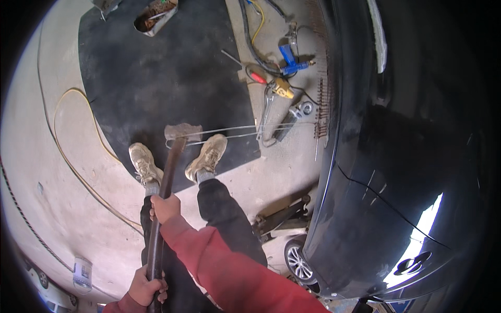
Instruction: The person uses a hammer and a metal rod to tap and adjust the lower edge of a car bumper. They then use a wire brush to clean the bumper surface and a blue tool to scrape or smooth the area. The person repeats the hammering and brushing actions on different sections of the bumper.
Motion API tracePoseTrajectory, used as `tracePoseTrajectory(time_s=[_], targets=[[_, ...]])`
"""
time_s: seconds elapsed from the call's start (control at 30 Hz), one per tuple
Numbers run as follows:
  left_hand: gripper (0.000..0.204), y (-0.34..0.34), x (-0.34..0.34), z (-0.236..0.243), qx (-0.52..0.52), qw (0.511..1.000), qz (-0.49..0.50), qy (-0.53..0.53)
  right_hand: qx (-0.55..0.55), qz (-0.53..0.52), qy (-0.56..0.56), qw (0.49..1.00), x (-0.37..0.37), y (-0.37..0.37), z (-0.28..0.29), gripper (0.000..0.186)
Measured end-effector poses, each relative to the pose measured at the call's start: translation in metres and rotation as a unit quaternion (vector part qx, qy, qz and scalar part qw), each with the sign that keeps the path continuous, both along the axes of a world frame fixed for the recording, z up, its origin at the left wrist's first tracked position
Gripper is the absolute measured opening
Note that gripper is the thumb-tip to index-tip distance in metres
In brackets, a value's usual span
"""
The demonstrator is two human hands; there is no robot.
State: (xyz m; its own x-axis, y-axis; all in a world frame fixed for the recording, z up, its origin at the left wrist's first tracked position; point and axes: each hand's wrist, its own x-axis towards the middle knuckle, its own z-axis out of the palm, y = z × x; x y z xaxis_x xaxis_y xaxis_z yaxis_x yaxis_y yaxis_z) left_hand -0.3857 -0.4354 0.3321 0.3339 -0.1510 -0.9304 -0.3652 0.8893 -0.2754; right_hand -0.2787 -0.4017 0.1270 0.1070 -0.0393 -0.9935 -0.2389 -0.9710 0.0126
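Note:
A long dark handle (166,182) runs up between my legs to a brown sledgehammer head (182,131), which is just beyond my shoes. My right hand (166,208), at the end of a red sleeve, wraps round the middle of that handle. Lower down, near the handle's end, my left hand (147,286) is closed around it too. Thin wire (229,131) passes at the hammer head and stretches right toward a row of rusty pins (322,109) along the dark car's (396,156) lower edge. How it is fastened at either end is hard to make out.
Both shoes (209,156) stand on a black mat (162,78). Toward the car lie a blue gun-shaped tool (293,60), a red-handled tool (257,77), a yellow tool (282,87) and hoses. A floor jack (282,219) is right; a yellow hose (65,138) curves left. A metal tray (156,18) lies far ahead.

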Motion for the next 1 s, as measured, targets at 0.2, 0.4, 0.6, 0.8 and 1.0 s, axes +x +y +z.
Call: tracePoseTrajectory(time_s=[0.2, 0.4, 0.6, 0.8, 1.0], targets=[[0.023, 0.008, -0.002, -0.019, 0.039, 0.996, -0.01, -0.077, 0.014, -0.07, -0.069, 0.995, 0.035, 0.038, 0.018, 0.013], [0.023, -0.016, -0.021, -0.01, -0.045, 0.999, -0.006, 0.015, 0.02, 0.163, -0.08, 0.983, -0.019, 0.002, 0.002, 0.012], [0.019, -0.006, -0.019, -0.002, -0.014, 1.0, -0.021, 0.009, 0.034, 0.019, 0.004, 0.999, -0.018, -0.006, -0.006, 0.012], [0.019, 0.029, -0.018, -0.015, -0.007, 0.997, -0.072, -0.009, 0.036, -0.016, 0.039, 0.998, -0.012, 0.022, -0.004, 0.016], [0.02, 0.06, -0.012, -0.017, -0.021, 0.994, -0.107, -0.001, 0.119, -0.002, 0.084, 0.989, 0.12, 0.016, -0.044, 0.034]])
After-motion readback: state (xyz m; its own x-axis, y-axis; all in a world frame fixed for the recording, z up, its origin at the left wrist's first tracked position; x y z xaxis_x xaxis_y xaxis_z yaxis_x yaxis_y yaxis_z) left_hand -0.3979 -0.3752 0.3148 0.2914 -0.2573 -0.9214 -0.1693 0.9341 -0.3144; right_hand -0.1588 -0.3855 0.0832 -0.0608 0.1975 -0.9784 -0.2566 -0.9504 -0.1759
